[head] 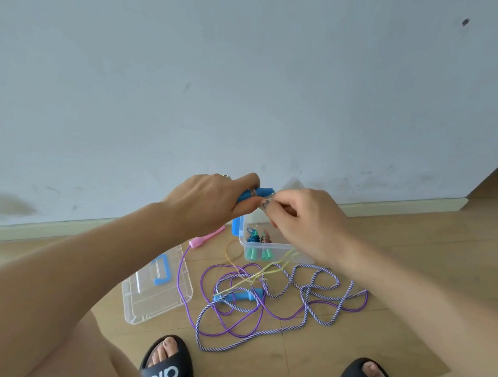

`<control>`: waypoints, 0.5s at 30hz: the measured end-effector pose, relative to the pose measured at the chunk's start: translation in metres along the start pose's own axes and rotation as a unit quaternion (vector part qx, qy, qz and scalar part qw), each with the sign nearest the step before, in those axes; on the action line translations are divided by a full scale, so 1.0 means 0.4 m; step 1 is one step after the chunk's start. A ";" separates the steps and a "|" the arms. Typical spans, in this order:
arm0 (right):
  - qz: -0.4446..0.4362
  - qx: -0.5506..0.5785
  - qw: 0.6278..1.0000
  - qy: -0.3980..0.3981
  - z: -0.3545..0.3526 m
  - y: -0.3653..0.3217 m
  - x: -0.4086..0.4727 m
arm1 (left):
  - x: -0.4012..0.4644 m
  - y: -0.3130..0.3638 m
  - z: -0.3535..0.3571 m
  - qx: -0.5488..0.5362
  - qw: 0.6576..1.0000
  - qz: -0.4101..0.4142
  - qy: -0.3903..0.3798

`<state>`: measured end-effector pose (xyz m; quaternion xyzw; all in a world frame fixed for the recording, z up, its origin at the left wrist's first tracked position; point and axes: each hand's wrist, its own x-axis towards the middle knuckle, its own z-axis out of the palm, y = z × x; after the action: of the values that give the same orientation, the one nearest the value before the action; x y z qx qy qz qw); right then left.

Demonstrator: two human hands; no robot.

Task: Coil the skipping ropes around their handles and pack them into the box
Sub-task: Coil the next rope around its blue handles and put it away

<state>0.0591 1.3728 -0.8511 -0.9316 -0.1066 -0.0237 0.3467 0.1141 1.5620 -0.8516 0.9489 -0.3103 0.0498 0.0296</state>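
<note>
My left hand (pixel 210 201) grips a blue handle (pixel 256 193) held up above the floor. My right hand (pixel 302 219) pinches a thin yellowish rope (pixel 276 265) right at the handle's tip, and the rope hangs down to the floor. Below them stands a clear plastic box (pixel 269 246) holding coiled ropes with green handles (pixel 258 253). On the floor lie a second blue handle (pixel 237 296), a purple rope (pixel 263 308) with a pink handle (pixel 205 238), and a purple-and-white braided rope (pixel 317 283), all tangled together.
The box's clear lid (pixel 156 288) with a blue grip lies on the wooden floor to the left. A grey wall and skirting board run behind the box. My two feet in black sandals (pixel 168 366) stand at the bottom edge.
</note>
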 end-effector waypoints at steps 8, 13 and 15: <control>-0.051 0.016 0.998 0.017 -0.045 -0.013 0.008 | -0.017 0.012 -0.010 -0.039 0.995 0.071 -0.061; -0.087 0.006 0.996 -0.010 -0.055 -0.019 0.005 | -0.028 0.027 -0.004 -0.023 0.992 0.106 -0.063; -0.090 0.015 0.996 -0.016 -0.062 -0.024 0.007 | -0.034 0.034 0.001 -0.014 0.991 0.123 -0.047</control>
<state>0.0606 1.3640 -0.8258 -0.9130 -0.1964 -0.0383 0.3554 0.0952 1.5592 -0.8534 0.9043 -0.4263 0.0040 0.0224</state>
